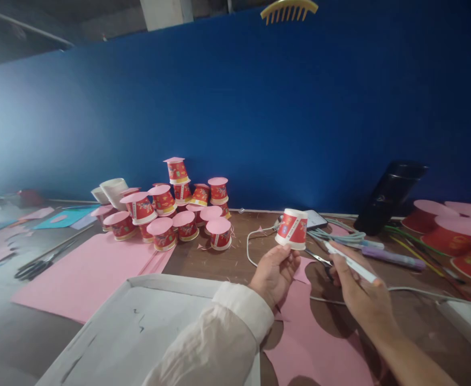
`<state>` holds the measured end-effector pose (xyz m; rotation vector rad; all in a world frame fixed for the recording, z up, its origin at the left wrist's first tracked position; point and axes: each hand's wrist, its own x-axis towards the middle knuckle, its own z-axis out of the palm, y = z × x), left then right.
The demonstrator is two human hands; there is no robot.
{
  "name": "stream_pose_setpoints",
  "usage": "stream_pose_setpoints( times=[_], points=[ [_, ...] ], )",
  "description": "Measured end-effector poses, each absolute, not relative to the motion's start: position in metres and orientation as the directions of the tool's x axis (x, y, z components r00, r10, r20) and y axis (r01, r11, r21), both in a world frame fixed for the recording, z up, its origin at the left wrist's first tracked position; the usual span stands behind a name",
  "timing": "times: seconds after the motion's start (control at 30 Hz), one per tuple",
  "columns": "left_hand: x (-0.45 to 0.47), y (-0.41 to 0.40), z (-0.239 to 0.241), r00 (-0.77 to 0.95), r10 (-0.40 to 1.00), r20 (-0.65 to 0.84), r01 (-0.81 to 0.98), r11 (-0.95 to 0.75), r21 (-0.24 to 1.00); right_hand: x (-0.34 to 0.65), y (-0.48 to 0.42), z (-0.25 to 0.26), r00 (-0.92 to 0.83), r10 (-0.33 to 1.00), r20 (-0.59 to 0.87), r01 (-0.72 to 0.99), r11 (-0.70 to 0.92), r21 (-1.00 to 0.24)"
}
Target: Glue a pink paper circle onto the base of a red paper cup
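My left hand (274,273), in a white sleeve, is closed on a small red paper cup (292,229) held upside down above the wooden table. My right hand (358,284) is closed on a white pen (350,262) whose tip points toward the cup, a little to the right of it. Under both hands lies a sheet of pink paper (319,343). Small scissors (319,259) lie on the table between my hands.
A pile of several upturned red cups with pink paper lids (171,212) stands at the back left. Another pink sheet (86,273), black scissors (38,265), a white tray (139,321), cables (339,236), a phone (315,219), a black bottle (388,195), larger pink-lidded red cups (456,236).
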<state>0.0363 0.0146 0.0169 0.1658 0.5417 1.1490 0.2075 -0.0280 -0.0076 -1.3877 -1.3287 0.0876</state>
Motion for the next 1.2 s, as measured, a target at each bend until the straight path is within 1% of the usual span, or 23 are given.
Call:
stream_pose_setpoints(
  times=[0.07, 0.1, 0.17, 0.27, 0.33, 0.4, 0.47, 0.6, 0.7, 0.77, 0.83, 0.9, 0.93, 0.97, 1.0, 1.07, 1.13, 1.2],
  points=[
    [0.038, 0.014, 0.016, 0.274, 0.912, -0.304, -0.811, 0.389, 0.437, 0.208, -0.028, -0.009, 0.347, 0.693, 0.632, 0.659, 0.299, -0.690],
    [0.038, 0.014, 0.015, 0.258, 0.923, -0.285, -0.797, 0.370, 0.478, 0.209, -0.028, -0.010, 0.333, 0.690, 0.643, 0.671, 0.305, -0.676],
    [0.039, 0.014, 0.013, 0.228, 0.947, -0.226, -0.723, 0.320, 0.612, 0.209, -0.027, -0.011, 0.289, 0.682, 0.672, 0.695, 0.333, -0.637],
    [0.037, 0.016, 0.010, 0.154, 0.984, -0.093, -0.481, 0.156, 0.862, 0.210, -0.026, -0.011, 0.238, 0.670, 0.703, 0.720, 0.364, -0.591],
    [0.034, 0.017, 0.009, 0.084, 0.996, 0.039, -0.281, -0.014, 0.960, 0.211, -0.027, -0.010, 0.225, 0.667, 0.710, 0.737, 0.360, -0.572],
    [0.031, 0.017, 0.009, 0.031, 0.984, 0.174, -0.120, -0.170, 0.978, 0.211, -0.027, -0.009, 0.218, 0.669, 0.710, 0.747, 0.353, -0.563],
    [0.028, 0.016, 0.010, 0.013, 0.961, 0.277, -0.026, -0.277, 0.961, 0.211, -0.026, -0.009, 0.221, 0.671, 0.708, 0.748, 0.349, -0.565],
    [0.024, 0.014, 0.008, 0.027, 0.911, 0.411, 0.057, -0.412, 0.910, 0.210, -0.025, -0.012, 0.221, 0.654, 0.723, 0.758, 0.351, -0.549],
    [0.023, 0.014, 0.007, 0.022, 0.886, 0.463, 0.093, -0.463, 0.881, 0.211, -0.025, -0.013, 0.214, 0.643, 0.736, 0.766, 0.358, -0.535],
    [0.022, 0.014, 0.010, -0.009, 0.897, 0.441, 0.066, -0.440, 0.896, 0.211, -0.025, -0.012, 0.217, 0.647, 0.730, 0.760, 0.357, -0.543],
    [0.022, 0.013, 0.015, -0.050, 0.933, 0.356, -0.013, -0.358, 0.934, 0.211, -0.027, -0.010, 0.219, 0.663, 0.716, 0.752, 0.353, -0.557],
    [0.024, 0.014, 0.020, -0.042, 0.978, 0.206, -0.144, -0.210, 0.967, 0.210, -0.028, -0.007, 0.219, 0.669, 0.710, 0.749, 0.351, -0.562],
    [0.024, 0.014, 0.023, -0.013, 0.994, 0.112, -0.240, -0.112, 0.964, 0.209, -0.029, -0.006, 0.219, 0.667, 0.713, 0.749, 0.354, -0.561],
    [0.025, 0.015, 0.025, 0.029, 0.999, 0.017, -0.354, -0.006, 0.935, 0.208, -0.030, -0.005, 0.221, 0.660, 0.718, 0.748, 0.358, -0.559],
    [0.026, 0.015, 0.026, 0.081, 0.994, -0.068, -0.473, 0.098, 0.875, 0.207, -0.030, -0.005, 0.223, 0.655, 0.722, 0.746, 0.363, -0.559],
    [0.027, 0.015, 0.029, 0.175, 0.966, -0.190, -0.673, 0.258, 0.693, 0.206, -0.032, -0.004, 0.239, 0.657, 0.716, 0.734, 0.360, -0.575],
    [0.027, 0.014, 0.033, 0.243, 0.935, -0.259, -0.773, 0.348, 0.530, 0.205, -0.034, -0.003, 0.273, 0.672, 0.688, 0.712, 0.339, -0.614],
    [0.026, 0.012, 0.037, 0.305, 0.901, -0.307, -0.804, 0.417, 0.424, 0.205, -0.034, -0.003, 0.313, 0.696, 0.646, 0.681, 0.310, -0.664]
  ],
)
